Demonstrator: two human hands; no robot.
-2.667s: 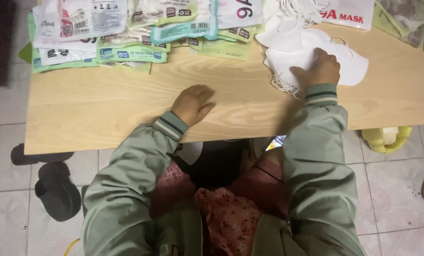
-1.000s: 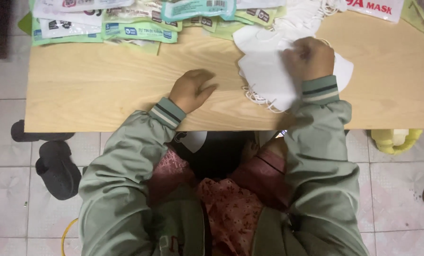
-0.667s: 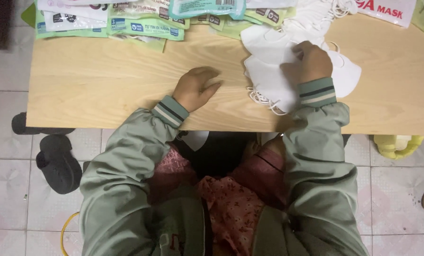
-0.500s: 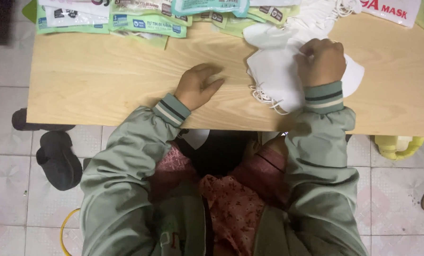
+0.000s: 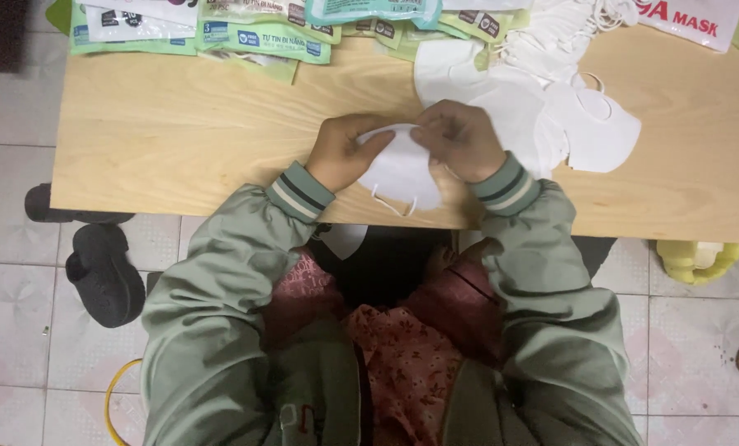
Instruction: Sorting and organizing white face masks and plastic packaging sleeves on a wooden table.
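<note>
- My left hand (image 5: pixel 342 154) and my right hand (image 5: pixel 462 140) are closed together on one white face mask (image 5: pixel 402 169), fingers curled over its upper edge from either side, at the near edge of the wooden table (image 5: pixel 180 132).
- Half a second ago my left hand lay flat and empty on the bare wood, and my right hand was pressing on the pile of white masks (image 5: pixel 543 107) off to the right. Now both have come to the middle in front of me and a single mask has come away from the pile with them.
- I take that to mean one mask is singled out and in hand, with the rest waiting.
- The mask's ear loops (image 5: pixel 394 204) hang loose at its lower edge, just over the table's rim.
- In the head view, green and white printed packets (image 5: pixel 262 37) lie in a row along the far edge, well apart from my hands.
- On the tiled floor lie a dark slipper (image 5: pixel 104 272) to my left and a yellow one (image 5: pixel 700 260) to my right.
</note>
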